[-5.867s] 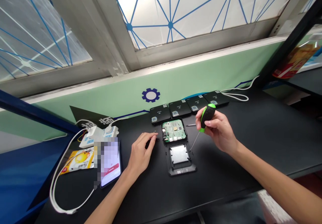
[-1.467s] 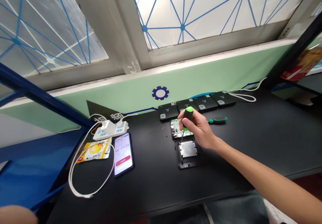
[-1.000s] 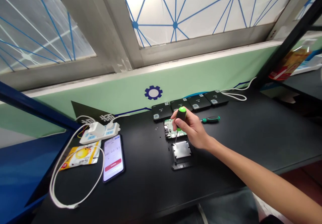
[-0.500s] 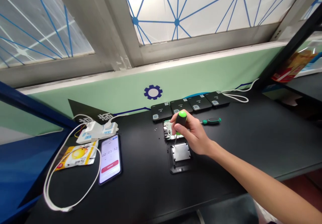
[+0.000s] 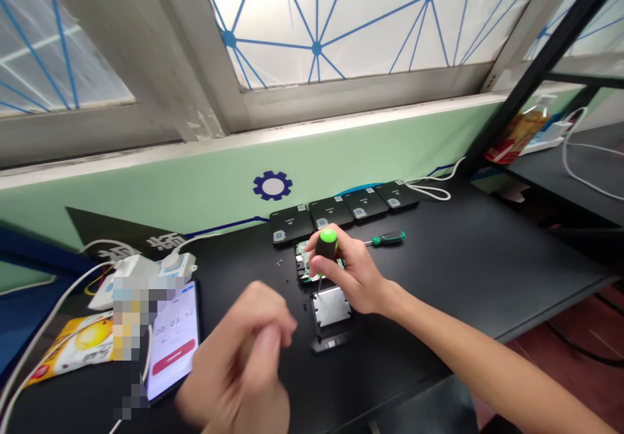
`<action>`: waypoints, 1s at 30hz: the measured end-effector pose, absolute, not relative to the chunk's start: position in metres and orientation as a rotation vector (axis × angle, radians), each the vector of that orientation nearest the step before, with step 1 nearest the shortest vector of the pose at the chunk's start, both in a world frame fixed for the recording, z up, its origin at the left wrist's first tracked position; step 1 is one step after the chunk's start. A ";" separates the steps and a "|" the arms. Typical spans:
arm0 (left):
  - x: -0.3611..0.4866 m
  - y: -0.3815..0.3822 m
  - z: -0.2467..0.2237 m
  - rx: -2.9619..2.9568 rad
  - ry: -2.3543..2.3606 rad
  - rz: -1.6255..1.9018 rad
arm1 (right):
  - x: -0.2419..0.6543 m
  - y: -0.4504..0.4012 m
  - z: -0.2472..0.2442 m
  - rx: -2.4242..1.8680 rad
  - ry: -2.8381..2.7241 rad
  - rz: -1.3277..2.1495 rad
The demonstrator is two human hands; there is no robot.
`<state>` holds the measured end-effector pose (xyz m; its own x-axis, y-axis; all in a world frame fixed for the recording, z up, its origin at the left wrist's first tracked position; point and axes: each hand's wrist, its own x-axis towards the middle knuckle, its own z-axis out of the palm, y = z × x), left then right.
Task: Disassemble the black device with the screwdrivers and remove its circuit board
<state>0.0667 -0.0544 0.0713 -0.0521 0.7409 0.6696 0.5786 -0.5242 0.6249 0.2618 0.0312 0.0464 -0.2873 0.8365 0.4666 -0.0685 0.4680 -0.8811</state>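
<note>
My right hand point(image 5: 358, 275) is closed round a screwdriver point(image 5: 327, 244) with a black handle and bright green end. It stands nearly upright, its thin shaft pointing down to the upper left corner of a silver metal plate point(image 5: 331, 306). The plate sits in a black plastic casing point(image 5: 325, 344) on the desk. Just behind lies an opened device with a green circuit board point(image 5: 302, 260), partly hidden by my fingers. My left hand point(image 5: 244, 349), blurred, hovers at the front left of the casing with fingers curled in; anything inside it is hidden.
Several black boxes point(image 5: 292, 223) line the wall. A second screwdriver point(image 5: 390, 238), green and black, lies right of the board, and small screws point(image 5: 279, 262) left of it. Further left are a phone point(image 5: 175, 336), a snack packet point(image 5: 80, 343) and a power strip point(image 5: 182, 268) with white cables.
My left hand has come into view from the lower edge, fingers curled. My right hand keeps the screwdriver at the plate's corner. The view has shifted to the right.
</note>
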 end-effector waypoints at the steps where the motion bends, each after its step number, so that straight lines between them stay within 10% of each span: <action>1: 0.070 -0.042 0.062 2.101 1.389 1.561 | 0.262 0.031 0.048 -0.686 -1.626 1.018; 16: 0.048 -0.014 0.010 2.164 1.382 0.642 | 0.258 0.024 0.038 -0.637 -1.582 1.043; 30: 0.055 -0.018 0.010 2.084 1.418 0.574 | 0.258 0.023 0.036 -0.653 -1.638 0.970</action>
<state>0.0546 -0.0181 0.0097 0.3524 0.9350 0.0408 0.7004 -0.2924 0.6510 0.2584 0.0229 0.0357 -0.2776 0.8125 0.5125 -0.0590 0.5181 -0.8533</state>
